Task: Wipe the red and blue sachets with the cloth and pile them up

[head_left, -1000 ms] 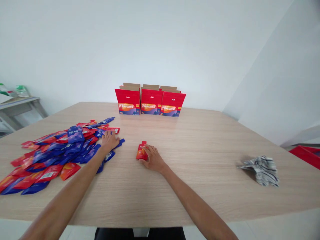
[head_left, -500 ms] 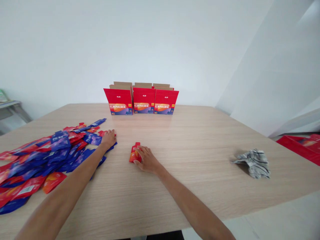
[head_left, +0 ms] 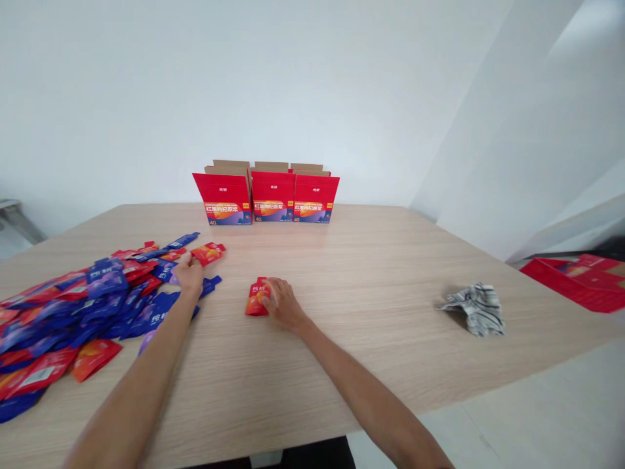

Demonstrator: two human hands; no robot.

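At the right edge of the pouch pile, my left hand (head_left: 189, 275) pinches one end of a red spouted pouch (head_left: 208, 253), which points away to the right. My right hand (head_left: 284, 305) rests at the middle of the table, its thumb and fingers closed on the right side of another red pouch (head_left: 254, 297) lying face up. Blue and red pouches (head_left: 105, 286) are heaped on the left side, partly behind my left forearm. A single red-orange pouch (head_left: 95, 358) lies at the heap's near edge.
Three open red cartons (head_left: 273, 198) stand side by side at the back of the wooden table (head_left: 381, 273). A crumpled striped cloth (head_left: 476, 309) lies on the right. Beyond the right edge is a red box (head_left: 579, 280) with red items inside.
My left hand has picked the red pouch from the pile's edge, and the pouch is now turned out to the right. My right hand stays at its pouch. The view has shifted slightly right.
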